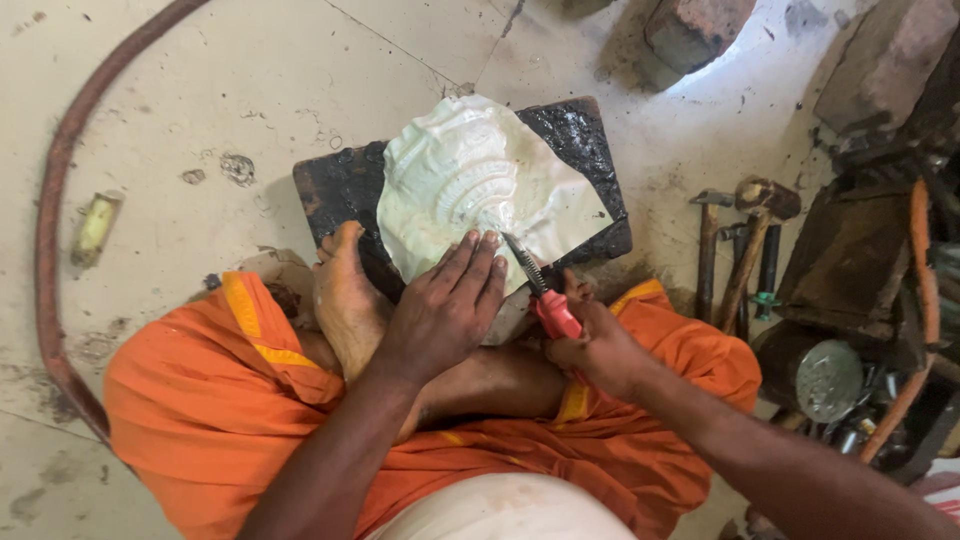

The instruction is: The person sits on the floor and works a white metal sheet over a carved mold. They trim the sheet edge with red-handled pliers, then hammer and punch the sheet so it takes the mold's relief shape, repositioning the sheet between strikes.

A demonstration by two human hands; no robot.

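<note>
A pale embossed metal sheet [480,185] with a raised curved pattern lies on a black pitch-covered block [585,140] on the floor. My left hand [445,305] rests flat on the sheet's near edge, fingers spread and pressing down. My right hand [590,345] grips red-handled pliers [540,295], whose jaws bite the sheet's lower right edge. A bare foot [345,295] braces against the block's front. Orange cloth [220,390] covers my folded legs.
Several hammers [745,255] lie on the floor to the right. Beside them sit dark boxes and a round metal disc [828,378]. A reddish hose [50,240] curves along the left. A brick [695,30] lies at the top.
</note>
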